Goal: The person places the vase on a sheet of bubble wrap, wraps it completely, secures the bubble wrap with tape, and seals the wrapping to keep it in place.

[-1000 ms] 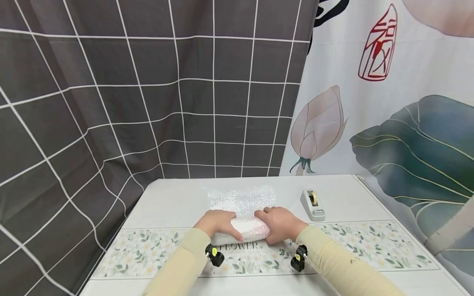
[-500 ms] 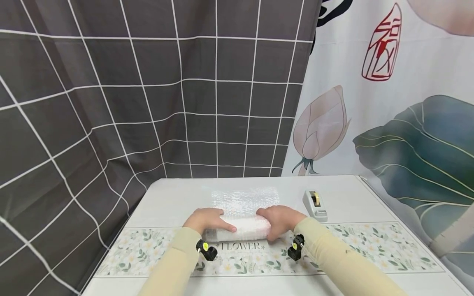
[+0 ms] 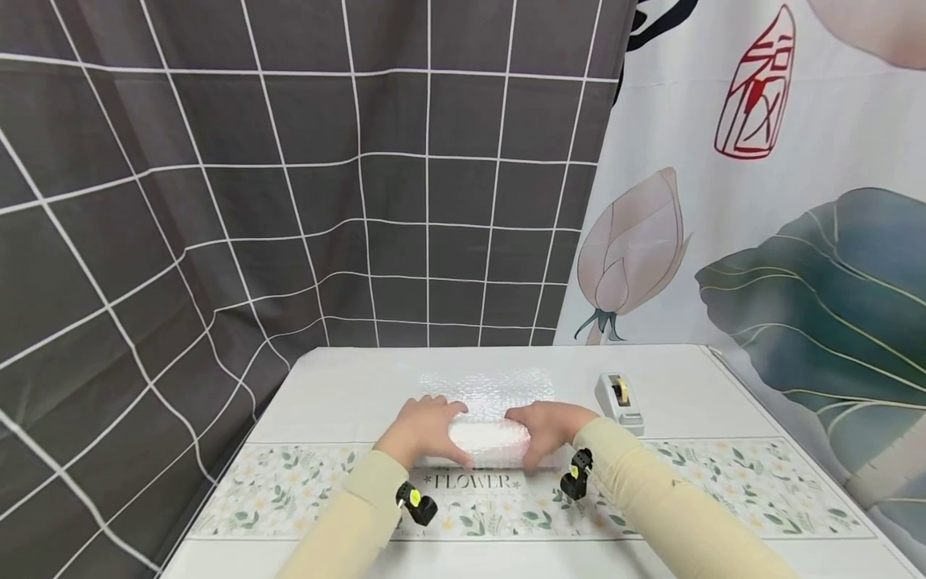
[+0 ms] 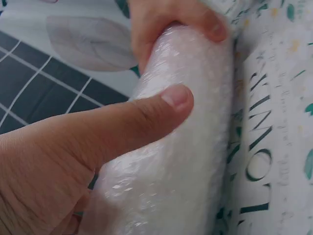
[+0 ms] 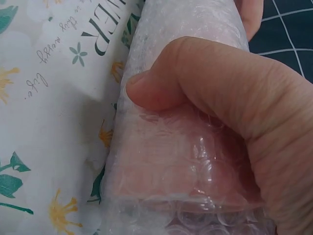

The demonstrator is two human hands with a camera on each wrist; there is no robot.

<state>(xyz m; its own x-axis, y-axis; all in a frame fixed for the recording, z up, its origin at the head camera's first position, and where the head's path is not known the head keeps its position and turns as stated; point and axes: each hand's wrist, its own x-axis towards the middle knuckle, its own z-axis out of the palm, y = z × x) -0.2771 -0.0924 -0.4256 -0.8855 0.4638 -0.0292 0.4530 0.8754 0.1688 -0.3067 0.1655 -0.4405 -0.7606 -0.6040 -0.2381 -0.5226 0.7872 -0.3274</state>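
Observation:
A whitish roll wrapped in bubble wrap (image 3: 488, 445) lies crosswise near the middle of the table, pinkish toward its right end. A flat stretch of bubble wrap (image 3: 499, 388) extends from it toward the back. My left hand (image 3: 425, 432) grips the roll's left part; in the left wrist view its thumb (image 4: 166, 105) lies across the top. At the other end my right hand (image 3: 551, 432) grips it, with the thumb (image 5: 161, 83) bent over the wrap in the right wrist view. What is inside cannot be made out beyond its pale colour.
A white tape dispenser (image 3: 620, 404) with a yellowish roll stands right of the bubble wrap. The white table (image 3: 347, 386) carries a printed floral band (image 3: 723, 482). A dark grid curtain (image 3: 325, 201) hangs behind and left, a lotus-print curtain (image 3: 651, 121) at right.
The left hand slid left along the roll, then came back right with its fingers raised higher over it. The right hand keeps its grip at the right end. The view shifted slightly.

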